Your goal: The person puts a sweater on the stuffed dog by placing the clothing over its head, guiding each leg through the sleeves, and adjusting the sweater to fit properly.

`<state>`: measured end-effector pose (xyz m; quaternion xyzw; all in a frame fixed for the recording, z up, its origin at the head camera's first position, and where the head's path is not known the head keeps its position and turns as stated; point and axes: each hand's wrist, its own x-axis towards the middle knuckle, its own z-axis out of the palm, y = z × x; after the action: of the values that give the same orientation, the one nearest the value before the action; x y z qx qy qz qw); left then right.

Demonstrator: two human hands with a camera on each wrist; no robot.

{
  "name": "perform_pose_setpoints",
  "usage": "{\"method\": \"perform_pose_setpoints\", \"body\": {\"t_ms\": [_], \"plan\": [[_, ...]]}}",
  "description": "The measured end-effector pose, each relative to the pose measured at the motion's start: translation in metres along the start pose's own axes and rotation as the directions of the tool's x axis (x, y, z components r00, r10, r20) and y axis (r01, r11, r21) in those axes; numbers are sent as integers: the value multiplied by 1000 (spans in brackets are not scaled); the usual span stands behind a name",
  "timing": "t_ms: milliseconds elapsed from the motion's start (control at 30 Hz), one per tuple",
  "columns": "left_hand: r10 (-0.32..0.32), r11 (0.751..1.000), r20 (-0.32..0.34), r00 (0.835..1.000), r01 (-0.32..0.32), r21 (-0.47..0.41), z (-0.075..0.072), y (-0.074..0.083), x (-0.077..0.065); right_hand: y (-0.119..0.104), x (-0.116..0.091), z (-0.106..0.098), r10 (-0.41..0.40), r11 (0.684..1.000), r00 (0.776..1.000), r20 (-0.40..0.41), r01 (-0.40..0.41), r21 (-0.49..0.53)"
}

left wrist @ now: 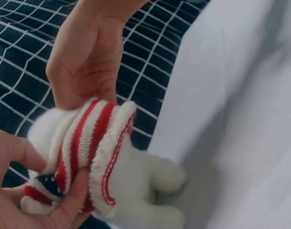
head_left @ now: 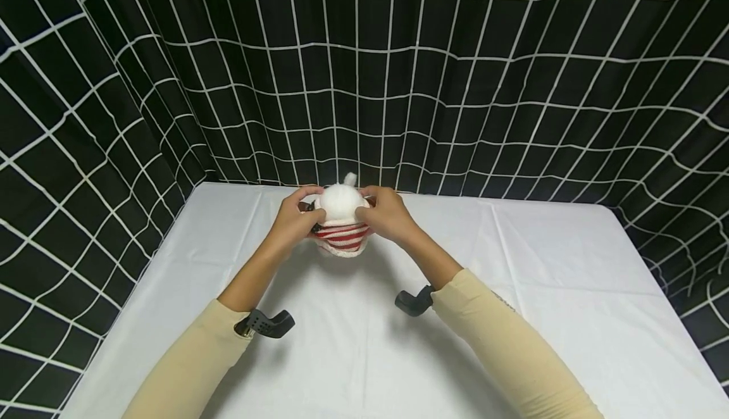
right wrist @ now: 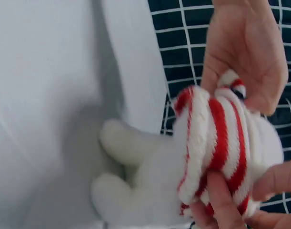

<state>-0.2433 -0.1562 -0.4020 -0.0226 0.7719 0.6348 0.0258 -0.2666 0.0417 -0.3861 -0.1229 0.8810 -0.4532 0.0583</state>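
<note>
A white plush toy (head_left: 340, 205) is held at the far side of the table, wearing a red-and-white striped knitted sweater (head_left: 343, 238). My left hand (head_left: 297, 215) grips its left side; in the left wrist view, thumb and fingers pinch the sweater around a small sleeve with a navy patch (left wrist: 49, 183). From the opposite side my right hand (head_left: 387, 213) holds the toy, its fingers (right wrist: 220, 195) curled on the striped knit in the right wrist view. Two stubby white legs (right wrist: 119, 143) stick out below the sweater's frilly hem. The toy's face is hidden.
A white cloth covers the table (head_left: 364, 343). Behind it and at both sides hangs a black curtain with a white grid (head_left: 376, 77), close to the table's far edge. Dark wrist camera mounts (head_left: 273, 324) jut from both beige sleeves (head_left: 512, 349).
</note>
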Motion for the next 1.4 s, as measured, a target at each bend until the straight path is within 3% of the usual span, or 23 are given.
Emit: {"method": "perform_pose_setpoints", "body": {"t_ms": [200,333,433,633,900,1067,1200,1300,1400], "plan": [[58,998,-56,997,-58,-4,6,-8,0,3,-5,6,-13,1000,998,-55,12,-21],[10,998,-37,999,-13,-65,5,-14,0,9,-8,7,0,992,997,-71,-9,-124],[-27,997,2,1000,27,-69,3,-17,-1,14,-9,7,1,990,999,-44,-7,-138],[-30,998,8,1000,30,-52,3,-22,0,21,-8,12,-22,999,998,-56,20,-34],[1,1000,-60,998,-2,-11,12,-26,1,19,-13,21,71,986,991,-109,-53,160],[-20,996,-92,996,12,-83,12,-33,-1,22,-14,26,117,950,989,-91,-85,301],[-24,984,-66,998,12,-177,11,-39,-2,28,-14,25,130,931,989,-76,-95,353],[-13,964,-34,999,3,-266,10,-44,-6,30,-16,19,95,957,991,-89,-66,282],[-24,946,-43,999,9,-325,10,-49,-14,30,-17,11,10,991,991,-131,7,136]]}}
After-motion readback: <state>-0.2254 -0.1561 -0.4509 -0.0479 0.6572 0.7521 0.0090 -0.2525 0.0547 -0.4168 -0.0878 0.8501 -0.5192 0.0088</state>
